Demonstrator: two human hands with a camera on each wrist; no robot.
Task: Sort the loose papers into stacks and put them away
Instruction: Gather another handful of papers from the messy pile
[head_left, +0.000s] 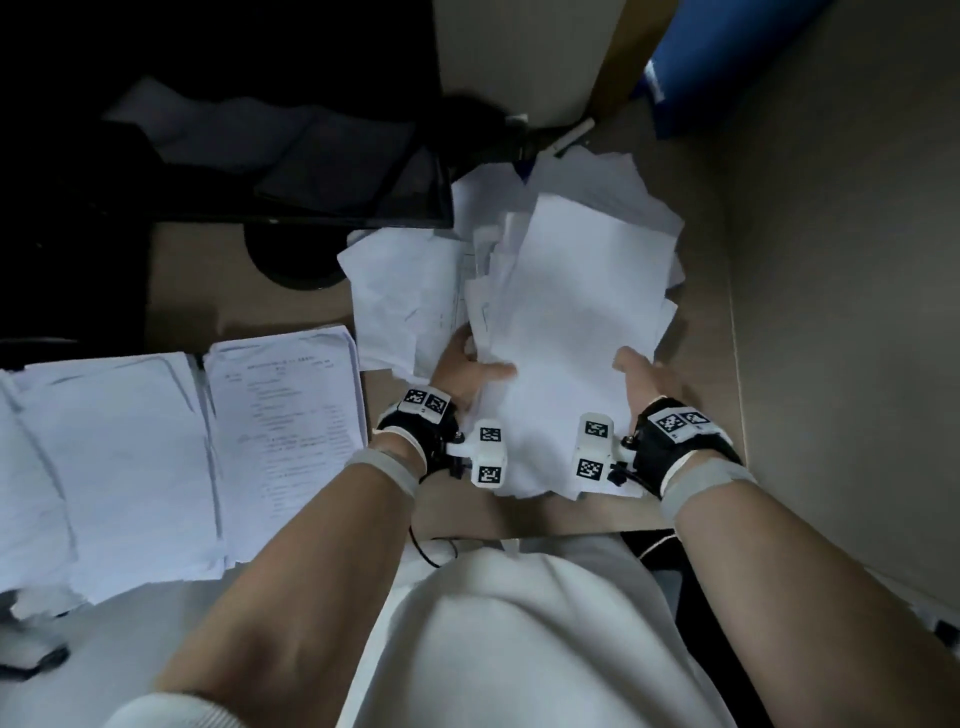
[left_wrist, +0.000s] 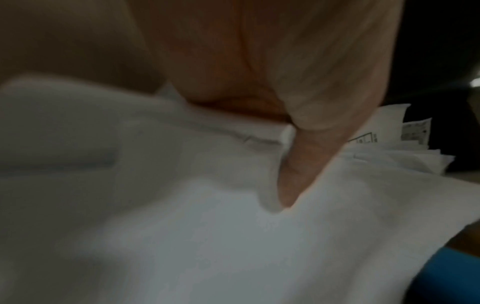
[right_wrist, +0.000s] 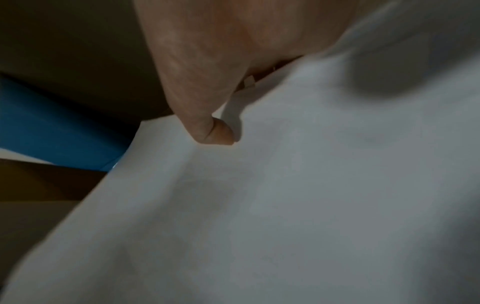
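A thick untidy bundle of white papers (head_left: 582, 291) lies between my two hands on the tan desk (head_left: 696, 441). My left hand (head_left: 470, 371) grips its left edge, thumb on top and fingers hidden beneath. My right hand (head_left: 647, 376) grips its right edge the same way. In the left wrist view the thumb (left_wrist: 298, 170) presses into the paper bundle (left_wrist: 259, 236). The right wrist view shows the right thumb (right_wrist: 205, 123) on the top sheet (right_wrist: 285, 205). More loose sheets (head_left: 400, 296) fan out behind and to the left.
Flat stacks of papers (head_left: 119, 467), one with a printed sheet (head_left: 291, 410) on top, lie at the left. A dark monitor (head_left: 322, 176) with a round base (head_left: 296, 260) stands behind. A blue folder (head_left: 717, 67) leans at the back right, a marker (head_left: 571, 136) beside it.
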